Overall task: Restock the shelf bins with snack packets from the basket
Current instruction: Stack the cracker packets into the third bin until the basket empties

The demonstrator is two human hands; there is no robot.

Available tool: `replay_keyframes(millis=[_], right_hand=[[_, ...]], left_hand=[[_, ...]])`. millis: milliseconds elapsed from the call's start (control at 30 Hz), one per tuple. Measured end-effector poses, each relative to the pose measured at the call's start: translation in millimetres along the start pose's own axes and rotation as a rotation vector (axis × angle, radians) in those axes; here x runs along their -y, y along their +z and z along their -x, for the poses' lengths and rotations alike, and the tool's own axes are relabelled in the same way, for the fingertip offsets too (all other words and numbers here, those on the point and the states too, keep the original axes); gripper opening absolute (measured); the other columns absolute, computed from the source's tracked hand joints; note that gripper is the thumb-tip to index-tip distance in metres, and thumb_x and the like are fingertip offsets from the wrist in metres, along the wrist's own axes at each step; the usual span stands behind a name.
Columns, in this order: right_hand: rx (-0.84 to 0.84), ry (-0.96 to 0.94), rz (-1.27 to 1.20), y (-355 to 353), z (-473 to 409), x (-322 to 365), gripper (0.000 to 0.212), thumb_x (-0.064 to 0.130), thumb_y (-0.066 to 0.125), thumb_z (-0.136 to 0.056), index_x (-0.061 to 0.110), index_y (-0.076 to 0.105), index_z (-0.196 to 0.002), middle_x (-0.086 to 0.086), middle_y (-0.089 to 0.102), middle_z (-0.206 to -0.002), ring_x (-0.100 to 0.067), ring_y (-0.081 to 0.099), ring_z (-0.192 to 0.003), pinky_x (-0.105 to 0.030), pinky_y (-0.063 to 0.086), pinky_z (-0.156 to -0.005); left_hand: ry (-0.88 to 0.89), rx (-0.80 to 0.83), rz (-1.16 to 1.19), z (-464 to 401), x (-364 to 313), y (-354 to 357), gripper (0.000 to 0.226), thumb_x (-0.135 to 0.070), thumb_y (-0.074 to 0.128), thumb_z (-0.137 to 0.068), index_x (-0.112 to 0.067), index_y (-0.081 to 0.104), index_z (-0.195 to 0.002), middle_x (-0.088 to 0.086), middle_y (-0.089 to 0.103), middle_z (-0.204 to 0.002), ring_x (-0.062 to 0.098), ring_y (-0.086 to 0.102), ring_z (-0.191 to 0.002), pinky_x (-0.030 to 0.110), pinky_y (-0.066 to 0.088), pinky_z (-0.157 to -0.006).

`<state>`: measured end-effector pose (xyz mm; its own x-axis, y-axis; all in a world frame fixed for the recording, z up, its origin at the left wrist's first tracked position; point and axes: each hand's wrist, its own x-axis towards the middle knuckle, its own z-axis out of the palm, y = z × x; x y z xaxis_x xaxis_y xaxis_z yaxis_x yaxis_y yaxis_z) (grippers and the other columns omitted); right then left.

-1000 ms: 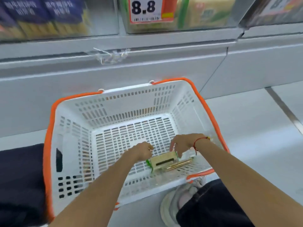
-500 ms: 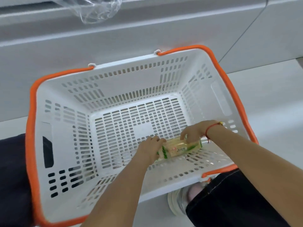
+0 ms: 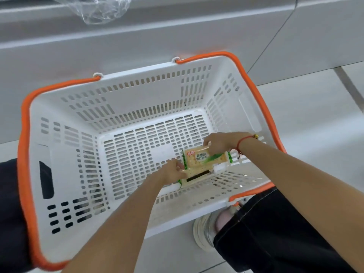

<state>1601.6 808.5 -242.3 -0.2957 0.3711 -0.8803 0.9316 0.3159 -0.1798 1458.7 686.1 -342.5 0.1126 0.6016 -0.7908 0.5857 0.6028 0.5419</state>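
Where hands meet: glossy flat packets

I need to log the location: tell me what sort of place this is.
Probably a shop aisle. A white shopping basket with orange handles sits on the floor before a grey shelf base, and both hands, left and right, hold cracker packets inside it.

Pale tiled floor with a grey grout strip, far right of the hands. Grey shelf base panel beyond the hands, with a vertical seam. Crumpled clear plastic on its ledge, up and left of the hands. White sneaker and black trouser leg nearer than the right hand. Dark fabric far left.
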Motion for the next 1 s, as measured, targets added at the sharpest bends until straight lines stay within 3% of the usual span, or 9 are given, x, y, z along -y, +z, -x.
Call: replay_keyframes(millis=[133, 233, 300, 467, 633, 733, 800, 900, 1000], right_hand=[[-0.122, -0.035, -0.081, -5.5, -0.4, -3.7, 0.048, 0.013, 0.046, -0.094, 0.013, 0.038, -0.141, -0.012, 0.044, -0.138, -0.025, 0.052, -0.110, -0.030, 0.039, -0.082], [-0.181, -0.039, -0.180, -14.3, 8.7, -2.0, 0.047, 0.012, 0.048, -0.091, 0.013, 0.041, -0.137, -0.011, 0.050, -0.127, -0.022, 0.053, -0.092, -0.029, 0.044, -0.073], [-0.239, -0.048, -0.261, -26.0, 22.7, 1.9, 0.044, 0.013, 0.052, -0.090, 0.010, 0.045, -0.134, -0.009, 0.050, -0.121, -0.019, 0.051, -0.087, -0.026, 0.044, -0.071], [-0.326, -0.099, -0.392, -61.1, 75.6, 21.8, 0.044, 0.018, 0.054, -0.093, -0.011, 0.050, -0.126, -0.026, 0.049, -0.129, -0.028, 0.052, -0.094, -0.027, 0.044, -0.069], [-0.391, -0.144, -0.571, -80.5, 117.9, 46.3, 0.020, 0.018, 0.055, -0.091, 0.005, 0.061, -0.104, -0.011, 0.056, -0.097, -0.019, 0.052, -0.084, -0.028, 0.045, -0.072], [-0.401, -0.179, -0.608, -92.7, 139.9, 55.1, 0.016, 0.018, 0.055, -0.091, 0.010, 0.062, -0.103, -0.008, 0.058, -0.093, -0.018, 0.056, -0.081, -0.033, 0.049, -0.080], [-0.375, -0.204, -0.609, -103.0, 157.3, 60.2, 0.015, 0.019, 0.056, -0.091, 0.011, 0.060, -0.104, -0.007, 0.060, -0.092, -0.014, 0.055, -0.075, -0.028, 0.047, -0.072], [-0.348, -0.259, -0.636, -116.0, 179.7, 66.6, 0.027, 0.019, 0.056, -0.092, 0.008, 0.058, -0.117, -0.007, 0.061, -0.095, -0.013, 0.056, -0.076, -0.025, 0.046, -0.067], [-0.330, -0.361, -0.766, -117.2, 188.1, 69.0, 0.029, 0.016, 0.056, -0.094, 0.017, 0.056, -0.122, -0.004, 0.063, -0.101, -0.013, 0.058, -0.083, -0.025, 0.048, -0.073]], left_hand=[[-0.016, -0.090, 0.270, 5.7, -3.5, -3.9, 0.024, -0.011, 0.057, -0.094, -0.013, 0.053, -0.118, 0.009, 0.046, -0.135, 0.023, 0.058, -0.085, 0.033, 0.049, -0.069], [-0.079, -0.135, 0.486, 23.4, -17.2, -29.5, 0.028, -0.013, 0.046, -0.100, -0.020, 0.055, -0.125, 0.007, 0.058, -0.109, 0.014, 0.051, -0.066, 0.022, 0.038, -0.054], [-0.151, -0.116, 0.645, 42.9, -24.7, -53.2, 0.021, -0.020, 0.049, -0.099, -0.022, 0.064, -0.114, 0.002, 0.060, -0.088, 0.012, 0.050, -0.063, 0.021, 0.039, -0.052], [-0.092, -0.041, 0.965, 92.0, -42.1, -98.9, 0.022, -0.030, 0.046, -0.099, -0.013, 0.059, -0.093, 0.002, 0.061, -0.078, 0.012, 0.048, -0.063, 0.023, 0.040, -0.058], [0.058, -0.005, 1.048, 146.3, -63.5, -119.5, 0.039, -0.054, 0.072, -0.076, -0.017, 0.065, -0.085, -0.001, 0.057, -0.072, 0.010, 0.049, -0.063, 0.022, 0.041, -0.061], [0.095, -0.073, 1.009, 170.4, -72.0, -124.6, 0.035, -0.051, 0.068, -0.079, -0.018, 0.060, -0.071, -0.003, 0.048, -0.064, 0.008, 0.041, -0.058, 0.020, 0.036, -0.059], [0.077, -0.172, 0.947, 181.0, -76.7, -129.3, 0.029, -0.046, 0.064, -0.085, -0.018, 0.058, -0.076, -0.005, 0.044, -0.066, 0.007, 0.035, -0.057, 0.019, 0.032, -0.054], [0.059, -0.287, 0.874, 197.7, -86.1, -140.7, 0.033, -0.049, 0.056, -0.090, -0.018, 0.060, -0.101, -0.004, 0.045, -0.079, 0.008, 0.040, -0.066, 0.022, 0.038, -0.065], [0.086, -0.318, 0.914, 211.8, -93.1, -153.6, 0.040, -0.053, 0.049, -0.093, -0.017, 0.060, -0.108, -0.002, 0.055, -0.107, 0.016, 0.051, -0.102, 0.028, 0.041, -0.089]])
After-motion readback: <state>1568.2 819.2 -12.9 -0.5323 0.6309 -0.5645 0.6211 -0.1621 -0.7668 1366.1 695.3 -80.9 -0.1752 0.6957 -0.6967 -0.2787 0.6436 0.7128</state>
